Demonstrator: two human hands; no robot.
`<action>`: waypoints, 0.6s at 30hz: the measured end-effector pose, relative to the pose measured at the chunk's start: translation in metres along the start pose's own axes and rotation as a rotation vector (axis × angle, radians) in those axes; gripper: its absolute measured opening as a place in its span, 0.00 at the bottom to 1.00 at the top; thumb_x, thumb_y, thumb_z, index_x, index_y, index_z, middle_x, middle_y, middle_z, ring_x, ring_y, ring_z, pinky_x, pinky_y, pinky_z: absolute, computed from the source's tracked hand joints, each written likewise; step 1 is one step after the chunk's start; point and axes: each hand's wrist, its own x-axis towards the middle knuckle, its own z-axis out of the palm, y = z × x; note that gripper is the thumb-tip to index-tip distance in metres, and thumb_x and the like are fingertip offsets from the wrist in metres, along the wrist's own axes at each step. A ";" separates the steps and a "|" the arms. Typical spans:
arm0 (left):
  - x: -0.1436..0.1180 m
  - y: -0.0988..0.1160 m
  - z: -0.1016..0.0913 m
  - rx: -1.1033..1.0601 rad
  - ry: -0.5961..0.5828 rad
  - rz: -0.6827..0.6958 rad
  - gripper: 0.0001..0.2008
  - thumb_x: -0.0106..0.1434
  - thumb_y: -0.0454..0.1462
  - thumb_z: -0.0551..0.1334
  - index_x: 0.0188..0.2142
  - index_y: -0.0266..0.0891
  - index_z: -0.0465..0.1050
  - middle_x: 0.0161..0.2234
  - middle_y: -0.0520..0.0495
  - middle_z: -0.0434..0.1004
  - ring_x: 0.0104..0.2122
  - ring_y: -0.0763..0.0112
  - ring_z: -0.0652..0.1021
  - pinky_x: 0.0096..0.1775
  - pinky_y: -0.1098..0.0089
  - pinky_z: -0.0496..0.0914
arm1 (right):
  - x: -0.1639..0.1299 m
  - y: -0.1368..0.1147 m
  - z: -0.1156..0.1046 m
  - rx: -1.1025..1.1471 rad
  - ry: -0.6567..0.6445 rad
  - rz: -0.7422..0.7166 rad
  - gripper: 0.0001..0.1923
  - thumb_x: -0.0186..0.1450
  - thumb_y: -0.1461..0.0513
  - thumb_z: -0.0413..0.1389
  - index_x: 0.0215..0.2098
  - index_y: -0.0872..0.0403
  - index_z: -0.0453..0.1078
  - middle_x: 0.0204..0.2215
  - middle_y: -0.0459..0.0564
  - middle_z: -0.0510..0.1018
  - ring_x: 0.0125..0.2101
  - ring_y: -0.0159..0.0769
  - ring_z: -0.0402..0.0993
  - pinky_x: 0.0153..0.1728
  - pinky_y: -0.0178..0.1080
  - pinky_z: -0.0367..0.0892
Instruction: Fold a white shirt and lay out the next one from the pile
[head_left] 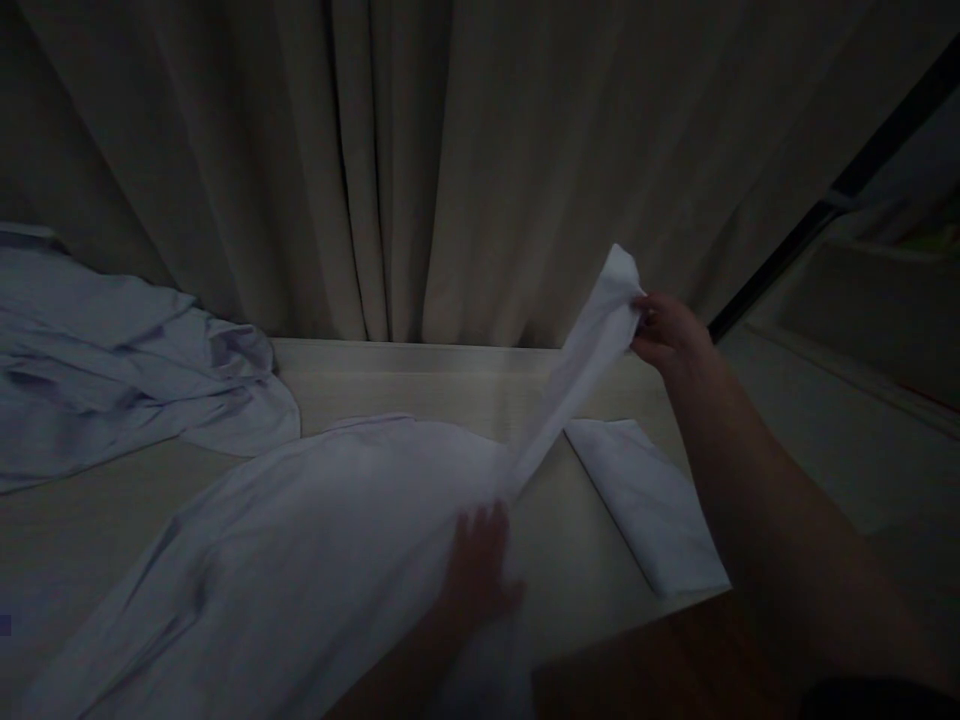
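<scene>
A white long-sleeved shirt (322, 530) lies spread over the pale surface in front of me. One sleeve rises up and to the right, its end pinched between the fingers and thumb of my right hand (671, 335). My left hand (480, 565) rests flat on the shirt near the base of that sleeve, fingers spread and a little blurred. Beneath the raised sleeve, to the right, is a folded white cloth (645, 500), apart from the shirt.
A crumpled pale garment (135, 360) lies at the left. Long beige curtains (525, 180) hang behind the pale surface (420, 385). A dark wooden area (637, 660) shows at the lower right, and a dark slanting bar (780, 260) stands at the right.
</scene>
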 end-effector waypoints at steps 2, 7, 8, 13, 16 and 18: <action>0.001 0.000 -0.002 -0.011 -0.020 -0.018 0.49 0.55 0.63 0.46 0.66 0.38 0.32 0.68 0.41 0.35 0.66 0.48 0.45 0.62 0.42 0.41 | -0.010 -0.010 0.019 0.084 -0.047 0.046 0.09 0.52 0.72 0.52 0.22 0.50 0.63 0.25 0.44 0.72 0.30 0.30 0.72 0.33 0.34 0.74; 0.002 -0.001 0.000 -0.054 -0.075 -0.023 0.53 0.52 0.66 0.43 0.66 0.34 0.36 0.68 0.38 0.36 0.66 0.48 0.43 0.63 0.42 0.39 | -0.046 -0.017 0.059 0.110 -0.242 0.123 0.07 0.52 0.70 0.54 0.24 0.52 0.66 0.27 0.45 0.74 0.31 0.29 0.72 0.34 0.31 0.73; 0.002 -0.001 0.000 -0.060 -0.076 -0.024 0.53 0.52 0.67 0.43 0.66 0.34 0.37 0.67 0.38 0.37 0.66 0.48 0.43 0.62 0.42 0.38 | -0.052 -0.017 0.065 0.092 -0.274 0.116 0.07 0.52 0.70 0.54 0.24 0.52 0.67 0.27 0.45 0.74 0.31 0.29 0.72 0.34 0.30 0.72; 0.008 0.005 -0.006 -0.056 -0.082 -0.076 0.54 0.48 0.67 0.48 0.65 0.36 0.43 0.67 0.36 0.44 0.65 0.45 0.47 0.62 0.40 0.39 | -0.081 -0.019 0.087 -0.075 -0.412 -0.062 0.07 0.48 0.69 0.57 0.26 0.52 0.69 0.28 0.44 0.74 0.29 0.29 0.70 0.32 0.33 0.69; 0.011 0.009 -0.014 -0.047 -0.096 -0.102 0.52 0.49 0.66 0.49 0.65 0.37 0.46 0.66 0.36 0.47 0.64 0.44 0.50 0.60 0.38 0.41 | -0.095 -0.024 0.094 -0.196 -0.369 -0.237 0.10 0.47 0.68 0.58 0.28 0.52 0.69 0.27 0.43 0.73 0.29 0.29 0.69 0.31 0.34 0.67; 0.013 0.011 -0.017 -0.047 -0.112 -0.111 0.53 0.47 0.66 0.51 0.65 0.37 0.46 0.66 0.36 0.47 0.64 0.45 0.50 0.60 0.38 0.41 | -0.103 -0.027 0.097 -0.267 -0.349 -0.338 0.10 0.47 0.67 0.58 0.29 0.51 0.69 0.26 0.41 0.72 0.27 0.28 0.68 0.29 0.34 0.65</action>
